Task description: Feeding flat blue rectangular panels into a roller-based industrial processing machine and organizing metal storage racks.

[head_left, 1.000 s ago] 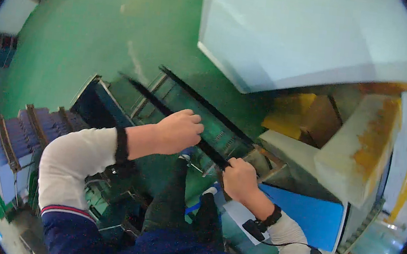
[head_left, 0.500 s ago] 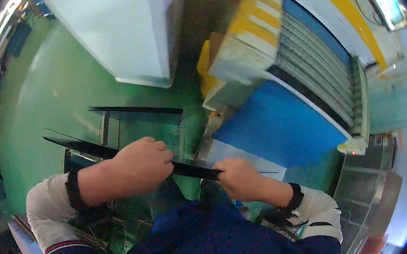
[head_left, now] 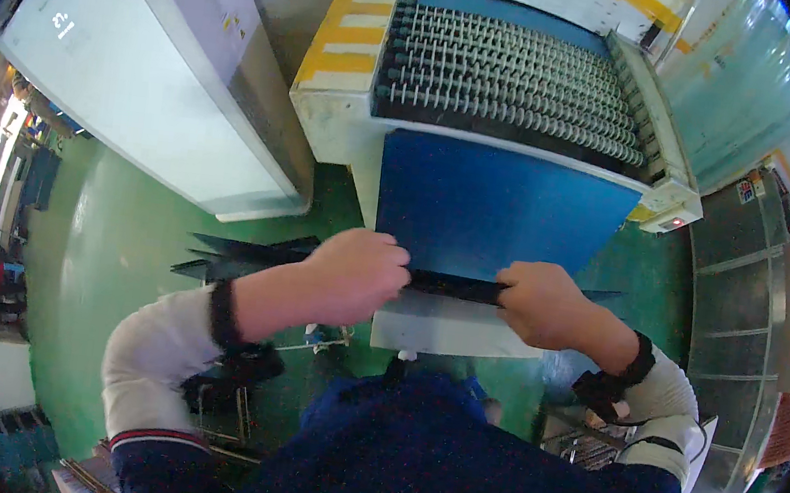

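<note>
In front of my body I hold a thin black sheet (head_left: 454, 286), seen nearly edge-on and roughly level. My left hand (head_left: 360, 277) has its fingers closed over the near edge, left of the sheet's middle. Further right, my right hand (head_left: 544, 304) grips the same edge, its fingers curled too. Beyond the left wrist, several dark edges (head_left: 253, 252) overlap; I cannot tell which belong to the held sheet. Just past the sheet stands a sloping blue board (head_left: 506, 211) at the front of a roller machine (head_left: 521, 81). Below the sheet shows a pale flat panel (head_left: 458, 334).
A tall white cabinet (head_left: 143, 62) stands at the far left. Yellow and white striped tape marks the machine's left side (head_left: 339, 55). To the right is a grey metal-framed panel unit (head_left: 732, 324). The floor (head_left: 114, 234) is green.
My view has turned right, so the machine now lies more squarely ahead. Both hands and the black sheet have moved from over the dark rack to close before the blue board.
</note>
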